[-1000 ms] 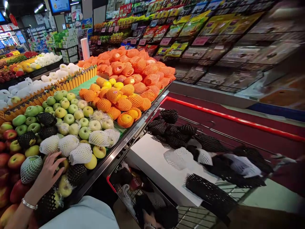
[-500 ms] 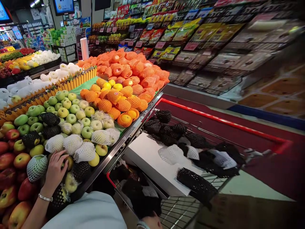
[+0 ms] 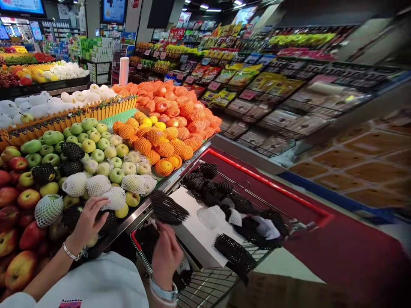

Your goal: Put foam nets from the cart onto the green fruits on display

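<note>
Left edge of the frame: red apples on the fruit table, bare. Above them, toward left-centre, green apples, mostly bare, with a few black-netted fruits among them. Below centre-left, several fruits in white nets, one beside another.

Lower left: the left hand over the pile, fingers bent and loosely spread, by the white nets and a black-netted fruit. Cannot tell whether it has hold of anything.

Centre: oranges, most in orange nets. Below, just past the table's metal edge, the right hand, fingertips pinched together at the lower end of a black net, slightly blurred; whether it has fruit inside, cannot tell.

Right of that: a white box at the shopping cart, heaped with loose nets.

Judging by the pile, netting is partial: a minority of the apples covered, many bare, spare nets plentiful.
</note>
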Demonstrator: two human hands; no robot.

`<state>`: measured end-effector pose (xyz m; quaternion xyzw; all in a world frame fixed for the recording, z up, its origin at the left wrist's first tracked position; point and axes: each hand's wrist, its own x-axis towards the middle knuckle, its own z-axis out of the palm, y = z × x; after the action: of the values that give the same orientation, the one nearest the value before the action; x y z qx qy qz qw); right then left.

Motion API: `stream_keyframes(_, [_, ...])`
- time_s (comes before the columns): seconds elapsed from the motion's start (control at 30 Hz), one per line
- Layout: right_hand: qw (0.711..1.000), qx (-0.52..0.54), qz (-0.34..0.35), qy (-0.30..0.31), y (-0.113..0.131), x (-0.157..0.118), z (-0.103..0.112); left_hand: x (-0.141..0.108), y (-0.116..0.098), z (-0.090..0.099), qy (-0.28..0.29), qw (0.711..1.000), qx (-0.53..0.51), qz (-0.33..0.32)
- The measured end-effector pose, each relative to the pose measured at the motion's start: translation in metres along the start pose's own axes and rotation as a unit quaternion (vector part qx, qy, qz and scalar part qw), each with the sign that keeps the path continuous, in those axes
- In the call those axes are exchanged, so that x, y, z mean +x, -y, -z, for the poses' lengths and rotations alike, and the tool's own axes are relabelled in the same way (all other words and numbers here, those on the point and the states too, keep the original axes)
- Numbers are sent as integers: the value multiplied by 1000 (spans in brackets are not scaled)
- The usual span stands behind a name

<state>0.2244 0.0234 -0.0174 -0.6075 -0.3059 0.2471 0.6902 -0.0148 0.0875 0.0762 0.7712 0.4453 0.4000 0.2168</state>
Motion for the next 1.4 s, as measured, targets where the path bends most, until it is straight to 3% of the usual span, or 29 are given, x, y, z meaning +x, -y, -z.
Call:
stream_keyframes(0.07, [992,51,3,117,30,-20,-22,1,-7,-7,33,994,-108,1])
stream_keyframes(0.17, [973,103,-1,206,57,-41,-41,-1,-10,-12,65,970,-232,-4])
stream_keyframes(0.27, [961,133,-5,243,67,-47,-45,-4,-4,-11,0,965,-260,42])
stream_keyframes(0.37, [948,148,-15,280,68,-45,-45,-3,2,-5,-49,953,-262,141])
stream_keyframes(0.47, [953,157,-41,255,64,-44,-50,0,4,0,-73,938,-244,234])
stream_keyframes(0.53, [961,159,-54,220,60,-42,-55,2,2,4,-96,939,-223,244])
stream_keyframes(0.63, [980,141,-44,132,60,-40,-61,3,-1,8,-131,953,-192,194])
stream_keyframes(0.73, [992,116,33,29,68,-41,-63,4,-1,11,-181,967,-127,128])
stream_keyframes(0.77, [992,104,63,37,73,-43,-63,4,-1,11,-196,969,-101,109])
stream_keyframes(0.83, [983,64,106,139,81,-48,-65,3,-1,11,-204,973,-66,84])
stream_keyframes(0.93, [946,-7,114,302,89,-55,-74,0,-4,4,-172,979,-83,76])
stream_keyframes(1.0, [941,-18,98,323,87,-57,-82,-5,-7,-3,-128,981,-120,81])
stream_keyframes(1.23, [970,42,35,238,71,-54,-82,-19,-16,-19,-6,967,-225,118])
stream_keyframes(1.33, [980,16,41,195,72,-42,-73,-16,-19,-15,31,974,-194,110])
stream_keyframes(1.4, [991,-7,34,131,72,-32,-67,-16,-22,-10,25,988,-136,63])
